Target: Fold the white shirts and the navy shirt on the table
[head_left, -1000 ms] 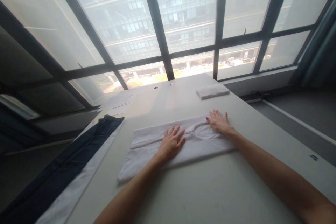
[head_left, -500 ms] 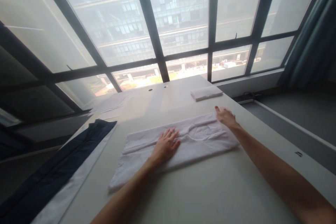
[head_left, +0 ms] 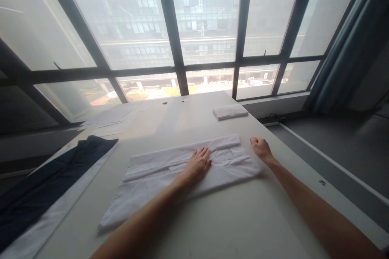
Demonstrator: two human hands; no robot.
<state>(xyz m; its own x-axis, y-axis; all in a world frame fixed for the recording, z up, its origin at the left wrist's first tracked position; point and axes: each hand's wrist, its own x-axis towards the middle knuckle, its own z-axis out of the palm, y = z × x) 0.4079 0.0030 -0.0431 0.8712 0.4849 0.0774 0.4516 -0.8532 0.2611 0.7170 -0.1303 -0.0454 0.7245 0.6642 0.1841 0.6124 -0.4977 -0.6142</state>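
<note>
Our white garment (head_left: 161, 174) lies folded into a long, softly creased oblong on the smooth pale table (head_left: 231, 222). Our left hand (head_left: 198, 164) rests flat near its middle, fingers slightly spread. Our right hand (head_left: 260, 148) is curled just beside its right end; we cannot tell whether it pinches anything. Beyond sits a flat white bundle (head_left: 230, 112); at left, we see creased dark cloth (head_left: 57, 174).

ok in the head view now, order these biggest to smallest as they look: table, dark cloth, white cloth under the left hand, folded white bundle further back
1. Table
2. White cloth and dark cloth, unranked: the frame cuts off the dark one, so unsure
3. Folded white bundle
</note>
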